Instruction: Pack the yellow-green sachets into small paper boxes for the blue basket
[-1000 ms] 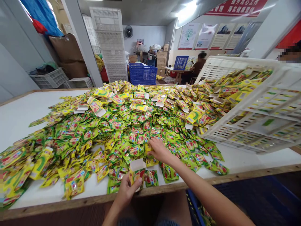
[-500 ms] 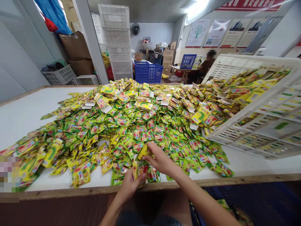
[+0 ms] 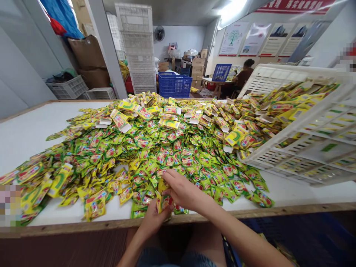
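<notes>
A big heap of small green and yellow sachets (image 3: 155,148) covers the white table (image 3: 25,133). My left hand (image 3: 154,217) is closed round a small yellow carton (image 3: 163,202) at the table's near edge. My right hand (image 3: 182,191) is just above it, its fingers pinched on a yellow sachet (image 3: 162,184) at the carton's top. Flat yellow cartons (image 3: 121,120) lie scattered along the far side of the heap.
A white plastic crate (image 3: 308,126) lies tipped on the right, cartons spilling from it. A blue crate (image 3: 174,85) and stacked white crates (image 3: 137,48) stand behind the table. Another person (image 3: 243,76) sits at a far table. A blue bin (image 3: 292,237) is beside my right arm.
My right hand lifted a yellow sachet out of the heap and drew it back to the carton in my left hand. The camera view shifted slightly.
</notes>
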Action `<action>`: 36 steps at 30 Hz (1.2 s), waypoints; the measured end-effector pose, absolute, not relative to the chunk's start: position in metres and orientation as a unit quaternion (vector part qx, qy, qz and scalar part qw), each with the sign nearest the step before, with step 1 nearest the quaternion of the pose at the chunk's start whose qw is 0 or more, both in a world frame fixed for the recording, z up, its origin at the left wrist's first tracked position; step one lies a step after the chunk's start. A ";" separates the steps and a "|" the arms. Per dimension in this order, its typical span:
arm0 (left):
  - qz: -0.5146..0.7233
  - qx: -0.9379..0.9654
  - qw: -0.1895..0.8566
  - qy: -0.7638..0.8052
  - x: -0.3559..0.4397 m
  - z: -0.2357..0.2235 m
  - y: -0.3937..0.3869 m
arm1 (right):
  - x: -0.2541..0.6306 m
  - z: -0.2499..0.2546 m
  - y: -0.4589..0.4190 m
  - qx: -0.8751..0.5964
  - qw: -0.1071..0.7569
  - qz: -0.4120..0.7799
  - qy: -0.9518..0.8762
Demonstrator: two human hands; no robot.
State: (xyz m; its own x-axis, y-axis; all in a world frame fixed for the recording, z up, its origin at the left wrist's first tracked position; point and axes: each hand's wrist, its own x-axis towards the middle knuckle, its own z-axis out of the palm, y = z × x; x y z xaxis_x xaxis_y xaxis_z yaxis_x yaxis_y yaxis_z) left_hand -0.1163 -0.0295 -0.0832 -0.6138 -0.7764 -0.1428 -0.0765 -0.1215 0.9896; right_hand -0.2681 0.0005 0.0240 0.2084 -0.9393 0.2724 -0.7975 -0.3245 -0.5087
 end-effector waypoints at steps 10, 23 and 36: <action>-0.658 0.350 0.261 -0.614 -0.113 -0.088 -0.034 | -0.274 0.007 0.007 -0.732 0.130 -0.286 0.605; -0.645 0.381 0.246 -0.615 -0.119 -0.066 -0.028 | -0.276 0.006 0.012 -0.707 0.075 -0.336 0.618; -0.644 0.310 0.237 -0.658 -0.130 -0.071 -0.034 | -0.275 0.012 0.036 -0.742 0.068 -0.315 0.588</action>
